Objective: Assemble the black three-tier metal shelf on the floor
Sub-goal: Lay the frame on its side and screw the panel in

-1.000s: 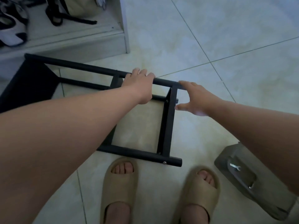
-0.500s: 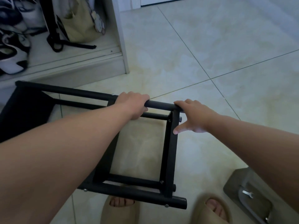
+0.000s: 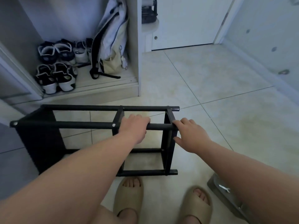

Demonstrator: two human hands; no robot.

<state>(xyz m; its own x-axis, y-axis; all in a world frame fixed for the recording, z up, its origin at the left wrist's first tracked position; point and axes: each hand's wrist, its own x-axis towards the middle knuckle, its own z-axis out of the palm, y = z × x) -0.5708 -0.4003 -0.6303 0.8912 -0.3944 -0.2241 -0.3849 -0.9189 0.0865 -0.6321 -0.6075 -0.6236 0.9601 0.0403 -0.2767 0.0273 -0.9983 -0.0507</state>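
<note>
Black metal shelf frame (image 3: 84, 125) lying on its side on floor tiles, tubes horizontal, fabric panel at left end

Black shelf frame (image 3: 80, 125) held on its side on the tiled floor (image 3: 210, 78).
Its near upper tube is clasped by the left grip (image 3: 134, 126), fingers curled over it; the right-hand corner is held by the right grip (image 3: 191, 135). Beige slippers (image 3: 129, 198) are seen just before it.

pale tiled floor (image 3: 210, 78) has the black shelf frame (image 3: 80, 125) on its side, beige slides (image 3: 129, 196), grey pack (image 3: 213, 185) with a spanner (image 3: 224, 188)
</note>
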